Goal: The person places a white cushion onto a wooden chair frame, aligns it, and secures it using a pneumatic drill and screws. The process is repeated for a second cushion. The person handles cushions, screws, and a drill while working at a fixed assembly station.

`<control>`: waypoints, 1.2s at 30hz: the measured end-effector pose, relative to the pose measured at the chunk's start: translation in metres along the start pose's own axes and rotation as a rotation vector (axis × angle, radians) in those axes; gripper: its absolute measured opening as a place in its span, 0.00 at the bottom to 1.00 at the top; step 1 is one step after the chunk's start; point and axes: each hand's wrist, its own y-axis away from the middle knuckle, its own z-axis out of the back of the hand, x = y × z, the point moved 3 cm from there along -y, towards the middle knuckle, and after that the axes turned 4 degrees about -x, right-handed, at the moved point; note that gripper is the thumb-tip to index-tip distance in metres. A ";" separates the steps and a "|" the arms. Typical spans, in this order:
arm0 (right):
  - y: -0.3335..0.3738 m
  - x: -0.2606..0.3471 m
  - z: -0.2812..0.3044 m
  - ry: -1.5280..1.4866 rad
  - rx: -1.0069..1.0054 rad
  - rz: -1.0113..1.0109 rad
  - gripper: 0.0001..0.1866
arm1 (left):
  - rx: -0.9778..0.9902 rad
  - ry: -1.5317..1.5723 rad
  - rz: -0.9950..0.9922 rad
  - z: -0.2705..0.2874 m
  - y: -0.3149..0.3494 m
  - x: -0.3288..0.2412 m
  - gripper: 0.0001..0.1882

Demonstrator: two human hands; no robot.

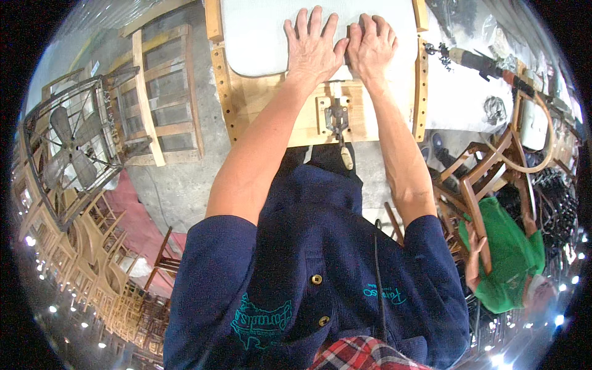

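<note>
- Head view, top centre: we see a white panel [259,37] with rounded lower-left corner, lying on a pale wooden board [265,111] between 2 side rails [422,92] drilled with holes; its upper end runs out of the frame.
- Head view, top centre: the left hand [312,57] lies palm down on the panel, fingers spread. Just beside it, the right hand [372,52] also rests there, fingers bent and closer together; we cannot tell whether they pinch anything.
- Head view, centre, below the hands: a metal toggle clamp [337,117] sits on the board, its handle pointing toward the lower edge. We cannot tell whether it is locked.
- Head view, step in hand: we judge this to be positioning, the 2 hands steadying or levelling the panel on the board.
- Head view, next move: in our judgement it calls for even pressure from both palms and a check of the panel's edges against the rails, before either hand leaves for the clamp.
</note>
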 end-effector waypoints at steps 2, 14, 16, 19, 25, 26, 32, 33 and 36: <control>0.005 -0.011 0.004 -0.178 -0.028 -0.028 0.19 | 0.033 0.043 0.022 0.011 -0.005 -0.005 0.32; 0.170 0.085 0.155 -0.642 0.161 -0.170 0.33 | -0.036 0.084 0.032 0.008 0.002 0.000 0.31; 0.163 0.097 0.143 -0.617 0.112 -0.136 0.31 | -0.040 0.091 0.024 0.009 0.001 -0.001 0.32; 0.128 0.096 0.122 -0.559 0.068 -0.141 0.27 | -0.040 0.088 0.026 0.011 0.000 0.000 0.32; 0.106 0.086 0.100 -0.280 0.114 -0.295 0.26 | -0.043 0.087 0.022 0.011 -0.002 0.001 0.31; 0.100 0.087 0.099 -0.253 0.156 -0.265 0.26 | -0.089 0.062 0.017 0.016 -0.005 0.000 0.30; 0.099 0.086 0.099 -0.182 0.264 -0.107 0.26 | -0.017 0.026 0.052 -0.007 0.004 0.007 0.30; 0.103 0.084 0.098 -0.191 0.245 -0.102 0.26 | -0.027 0.035 0.048 -0.006 0.005 0.008 0.30; 0.105 0.080 0.091 -0.211 0.214 -0.111 0.28 | -0.005 0.038 0.062 -0.007 0.005 0.008 0.30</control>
